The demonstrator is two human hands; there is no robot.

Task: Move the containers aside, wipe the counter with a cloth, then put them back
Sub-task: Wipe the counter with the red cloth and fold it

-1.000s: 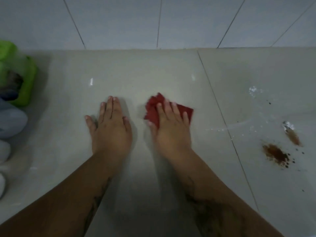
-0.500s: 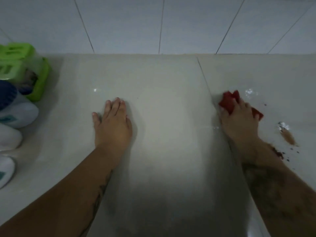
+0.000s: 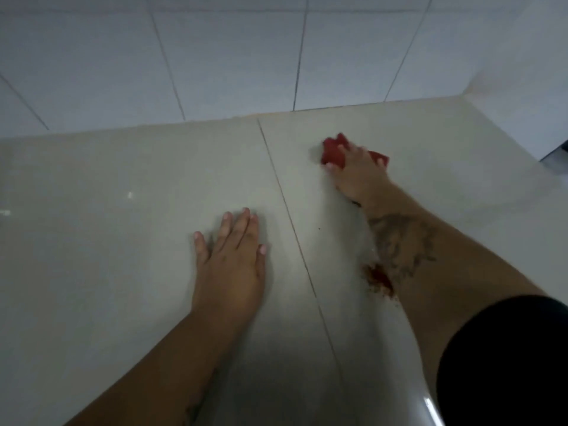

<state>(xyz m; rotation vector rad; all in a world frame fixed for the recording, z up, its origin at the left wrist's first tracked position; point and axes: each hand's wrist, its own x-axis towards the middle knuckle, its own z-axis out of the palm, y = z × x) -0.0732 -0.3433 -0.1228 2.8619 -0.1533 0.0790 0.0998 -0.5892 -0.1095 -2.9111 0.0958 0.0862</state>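
Note:
My right hand (image 3: 361,175) presses a red cloth (image 3: 335,150) flat on the pale tiled counter (image 3: 123,241), far right of the tile seam and close to the back wall. The cloth sticks out past my fingertips on both sides. My left hand (image 3: 230,256) lies palm down on the counter, fingers spread a little, just left of the seam and holding nothing. A reddish-brown stain (image 3: 378,279) sits on the counter beside my right forearm. No containers are in view.
A white tiled wall (image 3: 215,63) rises behind the counter. The counter ends at a corner on the right, with a dark gap (image 3: 558,153) beyond it. A dark sleeve (image 3: 507,364) fills the lower right.
My right hand has swept the red cloth from the middle of the counter to the right and farther back. The view has swung right, so the green and white containers at left have left the frame.

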